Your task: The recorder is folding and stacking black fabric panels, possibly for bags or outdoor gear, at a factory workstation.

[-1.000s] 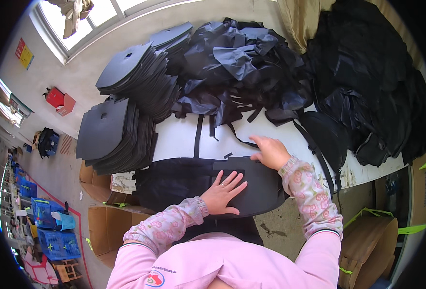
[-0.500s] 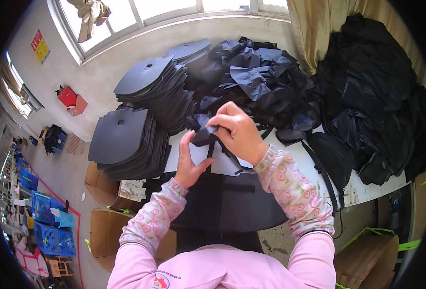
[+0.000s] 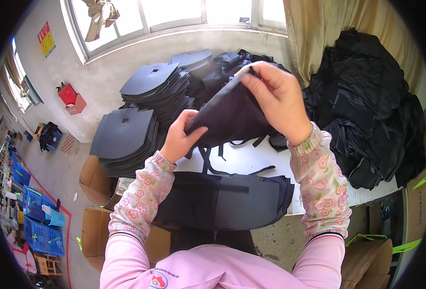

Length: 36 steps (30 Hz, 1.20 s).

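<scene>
Item in hand: one black fabric panel (image 3: pixel 232 115) with trailing straps, lifted above the white table (image 3: pixel 270 159), my right hand (image 3: pixel 278 98) pinching its top edge and my left hand (image 3: pixel 181 137) gripping its lower left corner. Step, as I judge it: handling the piece held up off the table, over the flat black panel (image 3: pixel 232 200) lying at the near table edge; the next move seems to call for keeping the straps untangled. Room: black foam sheet stacks (image 3: pixel 140 111) crowd the left, a black fabric heap (image 3: pixel 367 111) the right, leaving only the middle strip bare.
</scene>
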{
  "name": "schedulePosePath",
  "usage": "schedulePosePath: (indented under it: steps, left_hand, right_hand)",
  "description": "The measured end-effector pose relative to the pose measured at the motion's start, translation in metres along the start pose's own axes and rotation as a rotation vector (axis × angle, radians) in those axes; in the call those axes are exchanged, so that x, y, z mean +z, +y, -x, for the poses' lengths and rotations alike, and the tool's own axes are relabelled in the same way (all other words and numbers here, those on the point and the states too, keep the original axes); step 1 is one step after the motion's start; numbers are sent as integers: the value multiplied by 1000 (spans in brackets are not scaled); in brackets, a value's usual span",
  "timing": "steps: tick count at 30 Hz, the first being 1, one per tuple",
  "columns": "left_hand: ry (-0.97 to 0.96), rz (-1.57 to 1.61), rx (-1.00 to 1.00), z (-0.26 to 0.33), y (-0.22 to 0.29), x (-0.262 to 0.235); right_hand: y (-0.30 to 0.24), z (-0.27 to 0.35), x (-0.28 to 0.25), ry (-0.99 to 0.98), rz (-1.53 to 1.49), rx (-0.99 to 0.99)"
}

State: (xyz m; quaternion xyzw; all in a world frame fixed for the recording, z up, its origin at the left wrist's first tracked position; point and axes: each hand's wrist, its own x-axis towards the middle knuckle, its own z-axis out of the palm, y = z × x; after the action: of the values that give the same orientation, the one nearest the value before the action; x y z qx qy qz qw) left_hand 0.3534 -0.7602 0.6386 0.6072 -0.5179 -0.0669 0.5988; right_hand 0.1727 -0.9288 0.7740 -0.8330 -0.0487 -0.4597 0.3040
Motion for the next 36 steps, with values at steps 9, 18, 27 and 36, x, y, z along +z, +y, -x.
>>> schedulePosePath:
  steps: [9, 18, 27, 36]
  left_hand:
    - [-139, -313, -328, 23, -85, -11]
    - [-3, 783, -349, 16, -55, -5]
    - [-177, 1367, -307, 16, -17, -4]
    - [450, 335, -332, -9, 7, -35]
  right_hand:
    - [-56, -8, -45, -6, -450, -8]
    - [10, 35, 3, -436, -410, 127]
    - [60, 86, 73, -198, 137, -51]
    - [8, 7, 6, 62, 536, -258]
